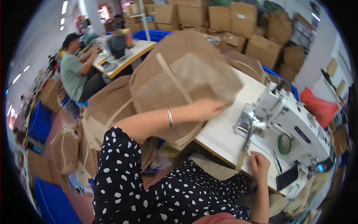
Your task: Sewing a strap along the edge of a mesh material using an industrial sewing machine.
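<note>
My left arm, with a silver bangle, reaches across a large brown mesh fabric piece (149, 86) with beige strips. The left hand (207, 109) is closed at the fabric's right part, its fingers smeared by motion. The fabric bulges up beyond that hand, over the left end of the white sewing table (220, 138). Beside the table's near edge my right hand (260, 166) has its fingers curled in; whatever they hold is hidden. Close to it a beige strap (244, 153) runs down from the white sewing machine (294, 123) over the table edge.
A phone (287, 178), a roll of green tape (284, 144) and thin tools lie right of my right hand. More brown mesh pieces (71, 149) hang at the left. A co-worker (76, 71) sits at another machine. Cardboard boxes (264, 52) are stacked behind.
</note>
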Motion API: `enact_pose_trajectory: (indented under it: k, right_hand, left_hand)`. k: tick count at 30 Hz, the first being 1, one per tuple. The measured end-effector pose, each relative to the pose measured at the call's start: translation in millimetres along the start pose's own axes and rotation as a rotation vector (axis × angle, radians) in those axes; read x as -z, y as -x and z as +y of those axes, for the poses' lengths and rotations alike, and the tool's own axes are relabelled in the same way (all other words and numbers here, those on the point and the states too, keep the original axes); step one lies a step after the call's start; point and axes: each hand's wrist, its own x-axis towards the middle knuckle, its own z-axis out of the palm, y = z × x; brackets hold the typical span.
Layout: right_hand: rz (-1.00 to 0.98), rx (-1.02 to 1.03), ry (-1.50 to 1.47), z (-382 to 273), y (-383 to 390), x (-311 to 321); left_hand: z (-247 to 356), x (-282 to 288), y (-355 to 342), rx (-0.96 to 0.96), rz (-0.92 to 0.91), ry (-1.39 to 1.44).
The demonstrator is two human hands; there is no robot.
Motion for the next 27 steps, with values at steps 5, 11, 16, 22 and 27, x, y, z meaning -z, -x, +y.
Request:
enact_pose_trajectory:
  k: [5, 11, 16, 22, 27]
  right_hand:
    - [-0.04, 0.07, -0.012, -12, -5, 2]
    - [-0.045, 0.027, -0.037, -13, -4, 8]
    - [-0.1, -0.146, -0.167, -13, -7, 13]
    - [-0.09, -0.002, -0.131, -48, -30, 23]
    - [-0.218, 0.076, -0.19, -73, -49, 21]
  left_hand:
    - [0, -67, 15, -0.336, 0.097, -0.246]
    - [13, -56, 8, 0.006, -0.139, -0.084]
    - [21, -55, 18, -0.089, -0.104, -0.294]
    - [15, -64, 17, -0.082, -0.027, -0.387]
    - [25, -32, 6, 0.102, -0.215, -0.322]
